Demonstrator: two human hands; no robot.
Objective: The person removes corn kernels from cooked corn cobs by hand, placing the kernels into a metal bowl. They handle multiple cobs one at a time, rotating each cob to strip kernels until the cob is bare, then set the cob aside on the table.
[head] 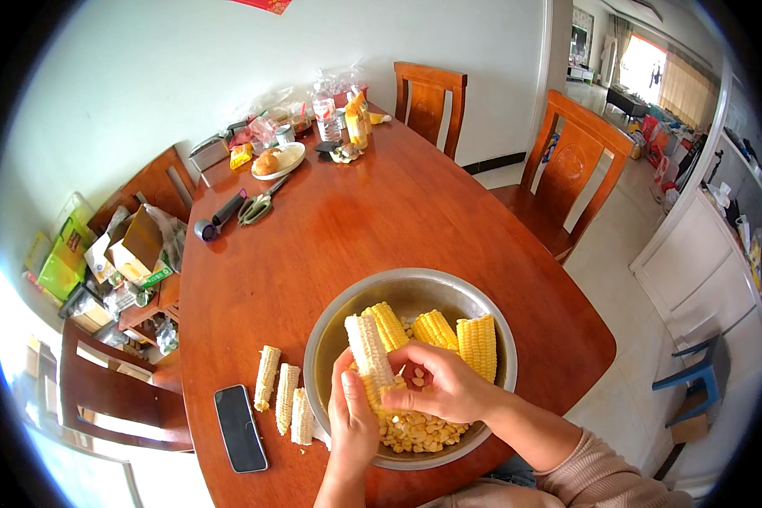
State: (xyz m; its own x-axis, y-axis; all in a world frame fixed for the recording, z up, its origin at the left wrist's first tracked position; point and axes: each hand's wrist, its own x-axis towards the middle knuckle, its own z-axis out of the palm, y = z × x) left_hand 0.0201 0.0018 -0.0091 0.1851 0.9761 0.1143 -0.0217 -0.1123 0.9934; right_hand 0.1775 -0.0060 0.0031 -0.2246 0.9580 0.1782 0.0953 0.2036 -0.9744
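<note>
Over a wide stainless steel bowl (507,330), my left hand (354,413) grips a partly stripped corn cob (369,346) from its left side. The upper part of this cob is pale and bare; yellow kernels remain on its lower part. My right hand (441,384) touches the cob's lower right side with thumb and fingers, with a few loose kernels (419,376) by its fingers. Three pieces of corn still covered in kernels (477,343) lean at the bowl's far side. Loose yellow kernels (419,435) cover the near bottom of the bowl.
Left of the bowl, three stripped cobs (286,397) and a smartphone (241,428) lie on the wooden table (260,286). Farther off are green-handled scissors (256,208), a plate with food (292,168) and a plastic bottle (326,114). Wooden chairs (571,168) stand around the table.
</note>
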